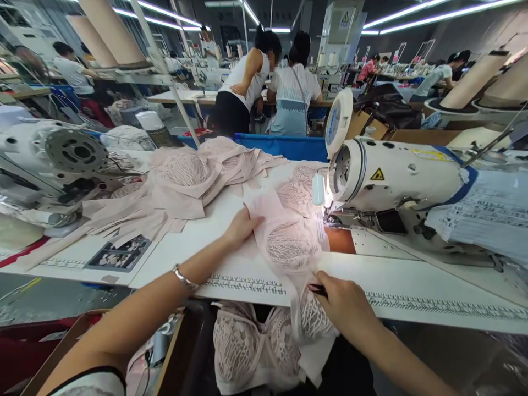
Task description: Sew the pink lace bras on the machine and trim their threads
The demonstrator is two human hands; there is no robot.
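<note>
A pale pink lace bra (291, 245) lies across the white sewing table, its far side at the needle area of a white sewing machine (396, 170). My left hand (241, 226) rests at the bra's left edge, thumb and fingers closed on the sheer fabric. Near the table's front edge my right hand (342, 302) grips the lower part of the bra, and a small dark pointed tool, perhaps thread snips (318, 290), sticks out from its fingers. More lace cups (258, 344) hang over the front edge onto my lap.
A heap of pink bras (185, 170) lies left of centre, beside a second machine (53, 159). A printed photo card (119, 253) and a ruler strip (247, 284) are on the table. Thread cones (474, 80) stand at the right. People work behind.
</note>
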